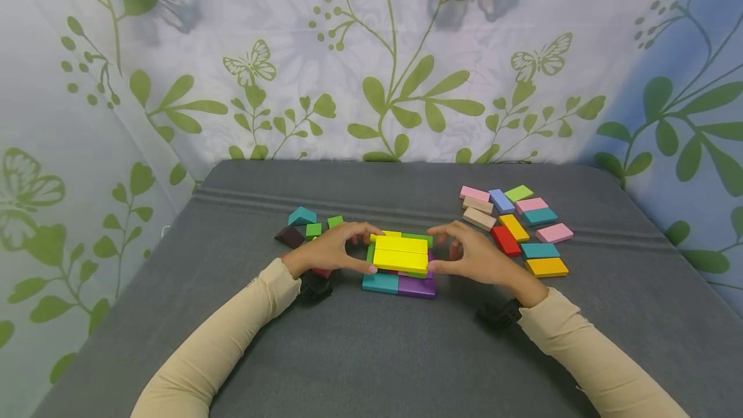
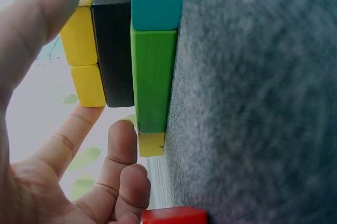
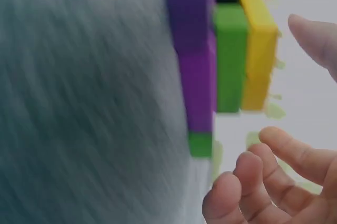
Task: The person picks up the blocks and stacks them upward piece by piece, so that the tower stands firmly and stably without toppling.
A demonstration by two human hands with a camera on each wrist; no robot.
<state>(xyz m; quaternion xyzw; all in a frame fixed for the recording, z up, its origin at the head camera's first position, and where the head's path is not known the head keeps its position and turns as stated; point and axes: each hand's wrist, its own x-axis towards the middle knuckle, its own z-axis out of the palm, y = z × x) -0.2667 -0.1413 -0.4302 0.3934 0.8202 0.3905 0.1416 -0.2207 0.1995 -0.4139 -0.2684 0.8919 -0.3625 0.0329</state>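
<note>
Two yellow blocks (image 1: pixel 400 252) lie side by side on top of a low stack of coloured blocks. My left hand (image 1: pixel 332 250) pinches them at their left end, thumb at the near edge and index finger at the far edge. Under them in the left wrist view is a black block (image 2: pixel 113 45), beside a green block (image 2: pixel 155 82) and a teal block (image 2: pixel 158 0) lower down. My right hand (image 1: pixel 473 253) is spread around the stack's right end, its fingers apart from the blocks. A green block (image 3: pixel 230 58) and purple blocks (image 3: pixel 196 90) show there below the yellow ones.
Loose flat blocks lie at the right, among them a red block (image 1: pixel 505 241), an orange block (image 1: pixel 547 268) and a pink block (image 1: pixel 554 233). Left of the stack are a teal roof-shaped block (image 1: pixel 302 216), small green cubes (image 1: pixel 313 231) and a dark block (image 1: pixel 290 237). A patterned curtain (image 1: pixel 325 82) hangs behind the grey table (image 1: pixel 371 360).
</note>
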